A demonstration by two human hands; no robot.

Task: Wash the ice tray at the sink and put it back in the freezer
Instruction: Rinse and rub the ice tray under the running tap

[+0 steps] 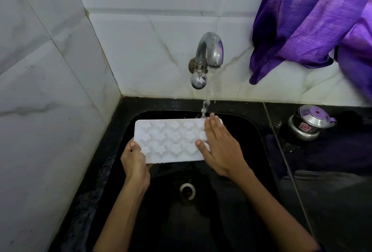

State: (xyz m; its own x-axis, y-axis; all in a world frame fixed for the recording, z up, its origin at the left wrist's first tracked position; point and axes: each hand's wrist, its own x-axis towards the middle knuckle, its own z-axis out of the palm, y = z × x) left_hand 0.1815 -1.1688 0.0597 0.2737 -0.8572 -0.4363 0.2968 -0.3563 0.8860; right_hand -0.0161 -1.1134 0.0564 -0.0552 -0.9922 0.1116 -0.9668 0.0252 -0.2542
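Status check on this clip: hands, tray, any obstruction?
Left hand grips ice tray corner; right hand flat on its other end. Tray over sink, tap running. Nothing in the way.

Ice tray (171, 141) end under right hand (219, 147)

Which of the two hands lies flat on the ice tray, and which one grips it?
The right hand lies flat with straight fingers on the ice tray, at its right end under the water stream. The left hand grips its left corner.
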